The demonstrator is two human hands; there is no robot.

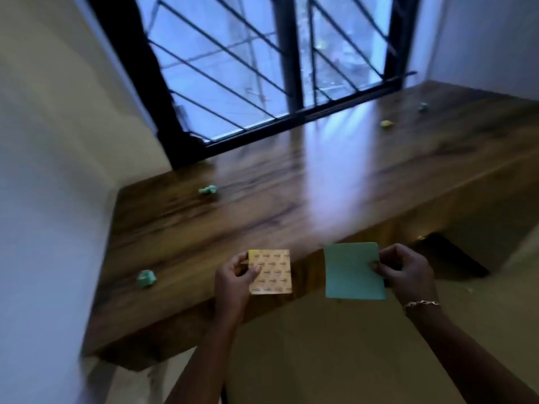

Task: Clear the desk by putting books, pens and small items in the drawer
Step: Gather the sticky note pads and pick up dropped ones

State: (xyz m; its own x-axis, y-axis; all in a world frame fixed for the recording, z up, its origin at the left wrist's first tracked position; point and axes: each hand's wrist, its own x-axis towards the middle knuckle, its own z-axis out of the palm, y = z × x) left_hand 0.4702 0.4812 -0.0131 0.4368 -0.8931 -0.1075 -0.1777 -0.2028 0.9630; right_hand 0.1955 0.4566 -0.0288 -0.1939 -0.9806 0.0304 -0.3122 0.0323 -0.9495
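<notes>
Desk-clearing scene, head view; the frame is somewhat motion-blurred.

1. Left hand (234, 275): is pinching the left edge of a square orange note pad (272, 272), thumb lying on its patterned face and fingers curling behind. The pad is hanging over the near edge of the wooden desk (262, 217), held in the air.
2. Right hand (404, 269): is gripping the right edge of a green paper sheet (351, 272) between thumb and curled fingers. The sheet is facing the camera, sitting just beside the pad and apart from it, in front of the desk's front edge. A chain bracelet (421, 303) is circling this wrist.
3. Near-left green paper ball (146, 279): is lying crumpled on the desk near its front left corner, left of the left hand and untouched.
4. Far-left green paper ball (207, 190): is lying crumpled further back, toward the wall.
5. Yellow paper ball (386, 123): is lying far back on the right, near the window (233, 68).
6. Pale blue-green paper ball (423, 106): is lying beyond the yellow one, well apart from both hands.
7. Dark recess (455, 258): is showing under the desk's right front; whether it is the drawer cannot be told.
8. Window: black-framed, with diagonal bars, running along the desk's back edge.
</notes>
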